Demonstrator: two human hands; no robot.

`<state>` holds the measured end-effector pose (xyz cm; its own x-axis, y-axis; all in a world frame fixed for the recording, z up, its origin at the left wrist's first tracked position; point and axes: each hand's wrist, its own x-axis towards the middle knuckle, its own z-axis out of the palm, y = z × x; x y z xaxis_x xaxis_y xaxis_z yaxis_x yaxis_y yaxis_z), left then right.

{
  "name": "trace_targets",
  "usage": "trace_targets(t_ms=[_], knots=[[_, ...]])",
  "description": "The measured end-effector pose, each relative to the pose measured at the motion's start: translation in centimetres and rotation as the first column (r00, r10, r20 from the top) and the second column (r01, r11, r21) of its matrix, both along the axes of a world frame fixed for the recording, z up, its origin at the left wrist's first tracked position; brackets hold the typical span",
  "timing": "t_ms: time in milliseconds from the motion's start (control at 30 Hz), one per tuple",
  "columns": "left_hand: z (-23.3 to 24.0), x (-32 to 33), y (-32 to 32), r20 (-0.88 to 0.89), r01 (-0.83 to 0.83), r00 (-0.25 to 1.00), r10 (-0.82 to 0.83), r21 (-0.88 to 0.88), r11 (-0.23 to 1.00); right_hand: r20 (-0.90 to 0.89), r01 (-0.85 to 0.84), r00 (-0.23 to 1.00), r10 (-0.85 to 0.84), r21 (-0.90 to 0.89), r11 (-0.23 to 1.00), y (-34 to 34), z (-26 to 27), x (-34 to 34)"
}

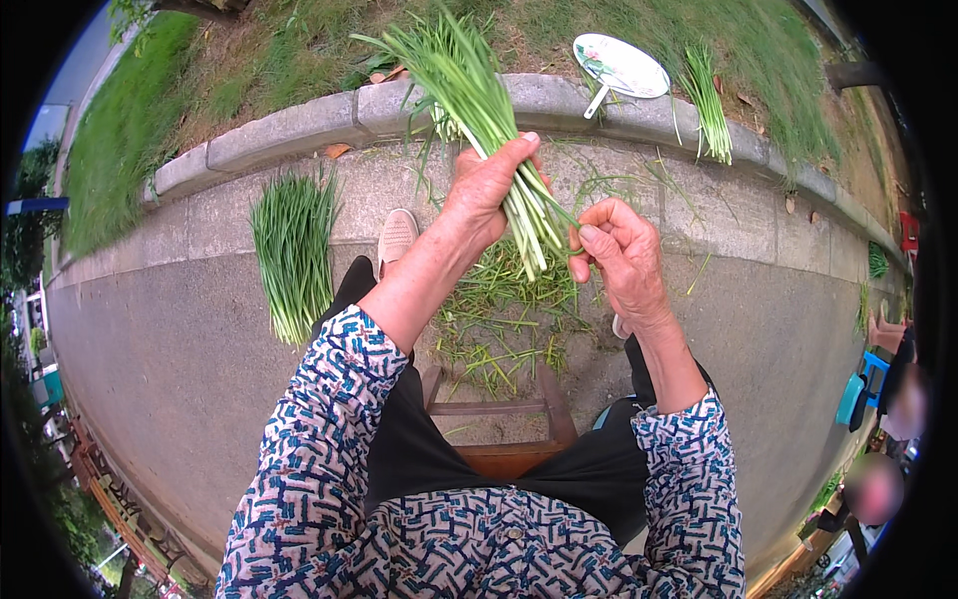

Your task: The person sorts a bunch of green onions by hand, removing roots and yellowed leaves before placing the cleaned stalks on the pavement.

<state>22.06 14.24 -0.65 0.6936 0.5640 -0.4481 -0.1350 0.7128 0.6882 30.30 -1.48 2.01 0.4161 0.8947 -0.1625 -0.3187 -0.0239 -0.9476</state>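
Note:
My left hand point(490, 183) is closed round a bunch of long green chives point(479, 112), their pale stalk ends pointing down towards me. To the right of those ends, my right hand point(617, 251) pinches a thin green blade between thumb and forefinger. Loose trimmed leaves and stalks point(509, 314) lie scattered on the ground beneath the bunch, between my feet. A large pile of chives point(296, 254) rests on the pavement to the left. Partly behind the held bunch, more chives point(447, 123) lie at the kerb.
A white hand fan point(625, 66) lies over the stone kerb point(292, 135), with a small bunch of chives point(707, 108) right of it. Grass grows beyond. I sit on a wooden stool point(509, 458). At the far right are people, a blue stool point(873, 378) and a teal basin point(849, 399).

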Motion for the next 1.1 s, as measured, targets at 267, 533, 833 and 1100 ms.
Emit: trace_targets(t_ms=[267, 533, 833, 1100], knots=[[-1.5, -1.7, 5.8, -0.025, -0.29, 0.957, 0.289, -0.116, 0.95, -0.373, -0.141, 0.893, 0.254, 0.304, 0.942, -2.8, 1.5, 3.6], [0.1, -3.4, 7.4, -0.056, -0.427, 0.889, 0.454, 0.258, 0.867, -0.554, 0.159, 0.811, 0.187, 0.517, 0.841, -6.4, -0.4, 9.8], [1.5, -3.5, 3.1, -0.045, 0.16, 0.987, -0.155, 0.154, 0.975, -0.502, 0.334, 0.831, -0.24, 0.106, 0.937, -2.0, -1.3, 6.5], [0.5, -2.9, -0.8, -0.129, 0.43, 0.898, -0.421, 0.048, 0.902, -0.339, 0.093, 0.933, -0.121, -0.099, 0.991, 0.5, -3.4, 1.7]])
